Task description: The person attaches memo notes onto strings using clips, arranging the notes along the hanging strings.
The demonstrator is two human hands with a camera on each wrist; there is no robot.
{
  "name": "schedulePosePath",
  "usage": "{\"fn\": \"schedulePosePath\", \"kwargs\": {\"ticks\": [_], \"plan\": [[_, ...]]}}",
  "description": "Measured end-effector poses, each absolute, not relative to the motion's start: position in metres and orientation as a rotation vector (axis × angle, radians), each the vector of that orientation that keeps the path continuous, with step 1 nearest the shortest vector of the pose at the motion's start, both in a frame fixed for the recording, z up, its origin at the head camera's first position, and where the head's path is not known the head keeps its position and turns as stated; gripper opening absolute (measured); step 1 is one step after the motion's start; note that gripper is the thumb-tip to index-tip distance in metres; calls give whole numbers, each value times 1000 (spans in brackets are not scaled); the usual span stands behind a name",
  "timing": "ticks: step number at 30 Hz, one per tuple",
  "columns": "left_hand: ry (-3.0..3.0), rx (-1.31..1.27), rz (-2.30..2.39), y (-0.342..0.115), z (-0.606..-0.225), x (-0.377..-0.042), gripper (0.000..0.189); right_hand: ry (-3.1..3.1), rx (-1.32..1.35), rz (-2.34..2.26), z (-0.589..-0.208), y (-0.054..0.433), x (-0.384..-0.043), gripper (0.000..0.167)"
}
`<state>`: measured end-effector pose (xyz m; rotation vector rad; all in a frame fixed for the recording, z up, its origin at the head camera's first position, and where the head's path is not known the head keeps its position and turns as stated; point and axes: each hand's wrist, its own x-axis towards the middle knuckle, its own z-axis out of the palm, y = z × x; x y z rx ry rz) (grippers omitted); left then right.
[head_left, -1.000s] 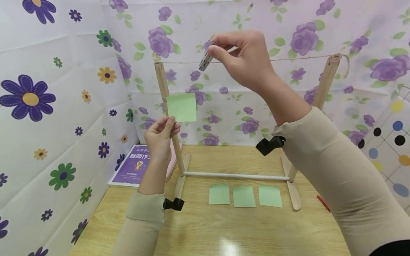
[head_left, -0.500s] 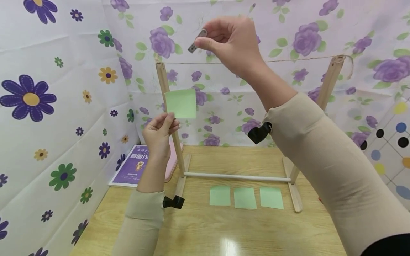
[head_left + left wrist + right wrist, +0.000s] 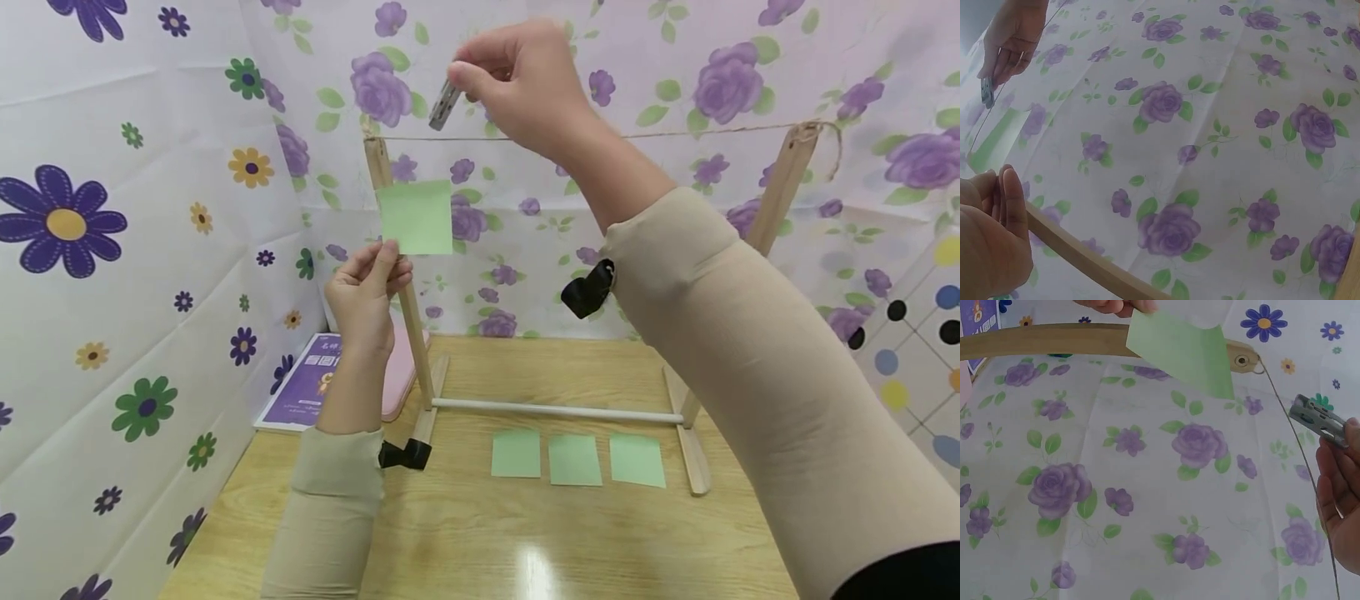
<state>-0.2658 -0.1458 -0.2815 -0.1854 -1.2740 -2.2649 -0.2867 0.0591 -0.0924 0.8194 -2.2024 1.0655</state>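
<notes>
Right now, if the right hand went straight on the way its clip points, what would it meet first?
Likely the string, just below the clip in the head view, though depth is unclear.

Toward the back left of the pale wooden worktop (image 3: 480, 533), a purple book (image 3: 296, 407) with white lettering, and just right of it a flat pink object (image 3: 397, 377), both partly hidden. Behind, a rose-patterned cloth (image 3: 540, 275); at left, a creased daisy-patterned cloth (image 3: 150, 333); at far right, a dotted panel (image 3: 915, 358).
</notes>
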Motion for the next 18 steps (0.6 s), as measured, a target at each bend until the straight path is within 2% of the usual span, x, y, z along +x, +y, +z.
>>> {"fn": "schedulePosePath", "kwargs": {"ticks": [9, 18], "plan": [[-1242, -219, -2279, -145, -272, -268, 12, -2329, 766, 833, -81, 31, -283, 27], [-1253, -214, -2268, -150, -264, -269, 15, -2430, 761, 795, -81, 15, -288, 27]]}}
